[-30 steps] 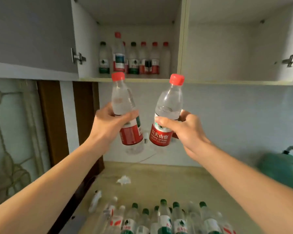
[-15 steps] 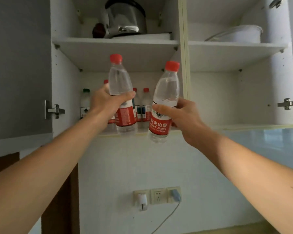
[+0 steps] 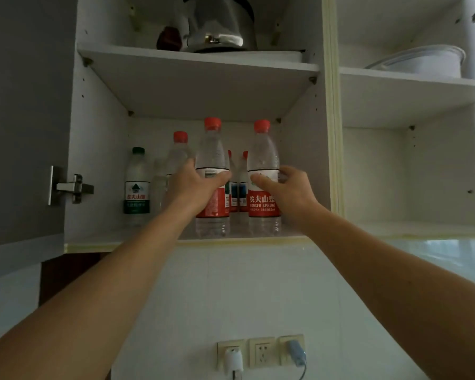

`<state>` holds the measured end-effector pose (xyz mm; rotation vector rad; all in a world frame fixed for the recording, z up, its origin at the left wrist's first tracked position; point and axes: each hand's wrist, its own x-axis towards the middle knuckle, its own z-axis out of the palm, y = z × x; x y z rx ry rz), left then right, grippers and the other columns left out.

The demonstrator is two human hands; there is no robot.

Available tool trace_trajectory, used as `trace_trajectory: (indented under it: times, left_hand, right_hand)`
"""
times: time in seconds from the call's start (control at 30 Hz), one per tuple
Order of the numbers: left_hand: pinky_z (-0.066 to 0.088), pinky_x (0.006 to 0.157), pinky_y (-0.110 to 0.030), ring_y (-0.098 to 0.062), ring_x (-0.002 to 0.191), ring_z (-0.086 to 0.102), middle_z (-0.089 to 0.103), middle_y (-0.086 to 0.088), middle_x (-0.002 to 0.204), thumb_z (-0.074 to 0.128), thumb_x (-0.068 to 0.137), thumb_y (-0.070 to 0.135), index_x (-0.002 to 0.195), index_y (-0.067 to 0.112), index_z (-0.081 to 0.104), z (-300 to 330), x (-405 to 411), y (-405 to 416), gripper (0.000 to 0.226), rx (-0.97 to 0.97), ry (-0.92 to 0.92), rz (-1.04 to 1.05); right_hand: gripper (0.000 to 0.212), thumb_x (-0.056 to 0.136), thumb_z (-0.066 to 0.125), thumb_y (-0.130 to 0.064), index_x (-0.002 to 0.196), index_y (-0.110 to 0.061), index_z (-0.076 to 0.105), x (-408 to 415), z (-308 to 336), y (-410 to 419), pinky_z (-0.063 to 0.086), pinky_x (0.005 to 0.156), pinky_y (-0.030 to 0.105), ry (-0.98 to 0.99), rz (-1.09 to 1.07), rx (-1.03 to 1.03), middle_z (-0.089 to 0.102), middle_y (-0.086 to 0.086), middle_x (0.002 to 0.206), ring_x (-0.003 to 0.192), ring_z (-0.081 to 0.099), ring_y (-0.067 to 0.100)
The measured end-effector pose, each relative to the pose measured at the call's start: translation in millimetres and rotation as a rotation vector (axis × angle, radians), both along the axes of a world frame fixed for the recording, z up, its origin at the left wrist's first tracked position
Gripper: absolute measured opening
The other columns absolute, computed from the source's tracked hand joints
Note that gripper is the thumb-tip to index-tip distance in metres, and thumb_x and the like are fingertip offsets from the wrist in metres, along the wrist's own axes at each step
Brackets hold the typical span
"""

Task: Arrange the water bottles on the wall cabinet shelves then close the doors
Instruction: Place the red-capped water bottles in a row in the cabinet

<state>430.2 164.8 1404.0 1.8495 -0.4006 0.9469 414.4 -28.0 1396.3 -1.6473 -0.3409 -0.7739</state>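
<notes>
Bottles part-shelved: left hand (image 3: pixel 194 187) and right hand (image 3: pixel 288 192) each grasp a red-capped clear plastic bottle (image 3: pixel 212 171) (image 3: pixel 263 171) standing at lower shelf (image 3: pixel 99 237) front edge; doors open.

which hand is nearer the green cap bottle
Left. The left hand grips a red-capped bottle just right of the green-capped bottle; the right hand is farther right, holding another.

A home kitchen — wall cabinet (image 3: pixel 328 133), kettle (image 3: pixel 220 26), tiled wall (image 3: pixel 231 292).
</notes>
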Motion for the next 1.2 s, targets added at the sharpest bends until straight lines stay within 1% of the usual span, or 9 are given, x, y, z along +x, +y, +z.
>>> trace_trajectory:
  times: [0.13, 0.27, 0.37, 0.47, 0.67, 0.83, 1.0, 1.1, 1.2]
  left_hand:
    - [0.037, 0.054, -0.019, 0.005, 0.070, 0.053, 0.056, 0.020, 0.082, 0.076, 0.081, 0.056, 0.112, 0.034, 0.054, -0.5, 13.7, -0.7, 0.044, -0.014, 0.003, -0.001]
    - [0.041, 0.060, -0.021, -0.006, 0.081, 0.058, 0.058, 0.013, 0.096, 0.076, 0.084, 0.049, 0.125, 0.028, 0.055, 0.9, 24.1, -4.8, 0.051, -0.036, 0.035, -0.076]
    - [0.050, 0.078, -0.029, -0.017, 0.100, 0.063, 0.065, 0.005, 0.114, 0.076, 0.085, 0.045, 0.133, 0.023, 0.056, 2.0, 29.7, -8.3, 0.056, -0.033, 0.015, -0.059]
    - [0.052, 0.093, -0.036, -0.024, 0.113, 0.063, 0.065, -0.003, 0.126, 0.076, 0.086, 0.043, 0.135, 0.019, 0.055, 2.3, 35.1, -14.8, 0.058, -0.041, 0.009, -0.030]
    - [0.044, 0.084, -0.030, -0.026, 0.116, 0.061, 0.064, -0.005, 0.129, 0.074, 0.088, 0.044, 0.136, 0.018, 0.053, -0.3, 41.7, -22.2, 0.059, -0.043, 0.001, 0.032]
    - [0.047, 0.091, -0.035, -0.029, 0.122, 0.059, 0.061, -0.009, 0.136, 0.074, 0.088, 0.042, 0.144, 0.015, 0.046, -0.7, 37.3, -20.3, 0.068, 0.021, 0.038, 0.065]
    - [0.044, 0.074, -0.031, -0.026, 0.106, 0.065, 0.067, -0.009, 0.124, 0.073, 0.090, 0.038, 0.129, 0.012, 0.055, -16.1, 11.7, -7.4, 0.050, 0.113, 0.039, 0.169]
    - [0.047, 0.070, -0.030, -0.023, 0.097, 0.065, 0.066, -0.007, 0.118, 0.072, 0.091, 0.037, 0.126, 0.012, 0.055, -29.7, -20.5, -10.0, 0.046, 0.071, -0.022, 0.207]
    - [0.048, 0.077, -0.031, -0.022, 0.105, 0.064, 0.065, -0.007, 0.125, 0.070, 0.093, 0.037, 0.130, 0.013, 0.054, -42.8, -63.2, -25.0, 0.047, 0.042, -0.052, 0.179]
  right_hand:
    - [0.054, 0.081, 0.083, -0.035, 0.125, -0.022, 0.057, 14.2, -2.2, -5.8, 0.061, 0.061, 0.026, -0.014, -0.026, -0.071, 0.071, -0.004, 0.103, 0.081, 0.075, 0.012]
    - [0.058, 0.081, 0.083, -0.031, 0.130, -0.016, 0.056, 28.2, -4.6, -5.3, 0.063, 0.079, 0.036, 0.031, -0.071, -0.195, 0.071, 0.003, 0.113, 0.094, 0.073, 0.018]
    - [0.061, 0.081, 0.085, -0.029, 0.132, -0.016, 0.056, 38.6, -6.1, -1.0, 0.060, 0.085, 0.034, 0.040, -0.143, -0.243, 0.071, 0.004, 0.118, 0.100, 0.071, 0.019]
    - [0.063, 0.080, 0.085, -0.028, 0.133, -0.016, 0.055, 44.8, -4.1, 2.3, 0.058, 0.075, 0.026, 0.054, -0.150, -0.248, 0.070, 0.005, 0.119, 0.100, 0.070, 0.018]
    - [0.062, 0.081, 0.084, -0.030, 0.134, -0.015, 0.056, 48.5, -8.0, 3.6, 0.056, 0.085, 0.030, 0.078, -0.208, -0.267, 0.069, 0.006, 0.122, 0.106, 0.068, 0.020]
    - [0.054, 0.087, 0.079, -0.031, 0.132, -0.013, 0.056, 34.1, -9.5, 1.7, 0.051, 0.072, 0.021, 0.111, -0.253, -0.352, 0.070, 0.006, 0.121, 0.101, 0.068, 0.018]
    - [0.046, 0.095, 0.066, -0.042, 0.130, -0.014, 0.057, -13.3, -19.9, -15.4, 0.036, 0.054, 0.016, 0.041, -0.446, -0.406, 0.065, 0.002, 0.119, 0.075, 0.053, 0.005]
    - [0.045, 0.094, 0.065, -0.042, 0.130, -0.016, 0.056, -58.9, -36.3, -31.5, 0.051, 0.066, 0.029, 0.036, -0.462, -0.469, 0.065, 0.000, 0.108, 0.087, 0.062, 0.015]
    - [0.045, 0.095, 0.065, -0.036, 0.133, -0.013, 0.057, -109.4, -54.8, -51.1, 0.050, 0.095, 0.036, 0.069, -0.478, -0.502, 0.066, 0.009, 0.124, 0.116, 0.060, 0.030]
